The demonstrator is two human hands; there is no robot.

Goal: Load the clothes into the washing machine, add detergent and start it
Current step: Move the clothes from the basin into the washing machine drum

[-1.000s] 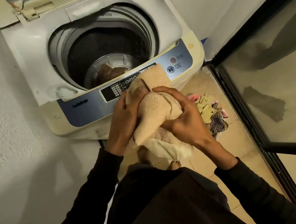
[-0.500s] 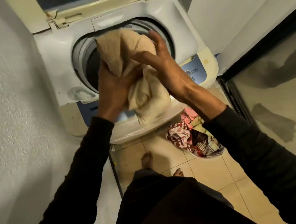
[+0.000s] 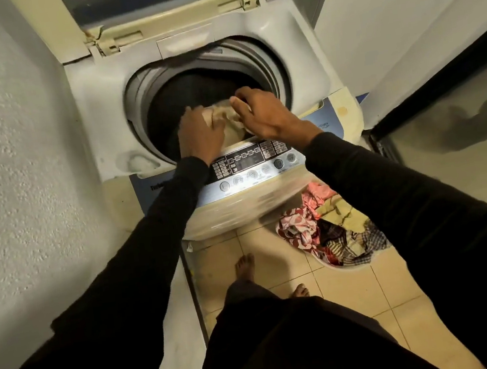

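Both hands were over the open drum (image 3: 192,88) of the washing machine (image 3: 97,117), lid up. The left hand (image 3: 200,134) and the right hand (image 3: 261,114) gripped a beige cloth (image 3: 224,115) between them at the drum's mouth. More clothes (image 3: 332,234) lay heaped on the floor (image 3: 358,290), just beside the machine.

Both my arms stretched forward, black sleeves down to wrists. My left hand (image 3: 201,134) back up, fingers curled down, gripping beige cloth (image 3: 224,115). My right hand (image 3: 260,113) just beside it, palm down, thumb and fingers bent onto same cloth from other side. Hands close, not touching each other. My bare feet below, apart.
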